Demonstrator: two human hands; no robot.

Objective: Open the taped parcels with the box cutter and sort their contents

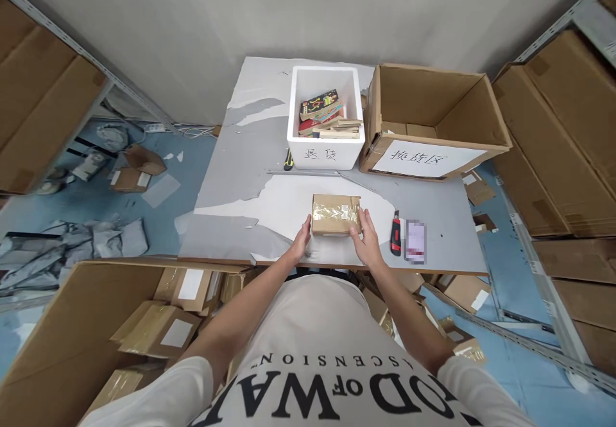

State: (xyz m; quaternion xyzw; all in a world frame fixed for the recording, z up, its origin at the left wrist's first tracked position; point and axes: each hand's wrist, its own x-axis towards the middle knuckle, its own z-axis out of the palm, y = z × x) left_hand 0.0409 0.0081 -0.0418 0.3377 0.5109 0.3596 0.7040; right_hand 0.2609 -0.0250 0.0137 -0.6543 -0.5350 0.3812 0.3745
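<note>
A small brown cardboard box [335, 216], wrapped in shiny tape, is held between my two hands over the near middle of the table. My left hand [301, 241] is at its left side, fingers along the edge. On the other side, my right hand [367, 239] grips the right end, its thumb on the near face. To the right of that hand lie a red and black utility knife [395, 234] and a phone [415, 242] with a blurred screen.
Behind the box stand a white foam bin [326, 155] of books [320, 104] and a large open carton [495, 133], both hand-labelled. A yellow-black cutter [289, 160] lies by the bin. A big carton [36, 343] of parcels is below left; stacked cartons [553, 131] flank the right.
</note>
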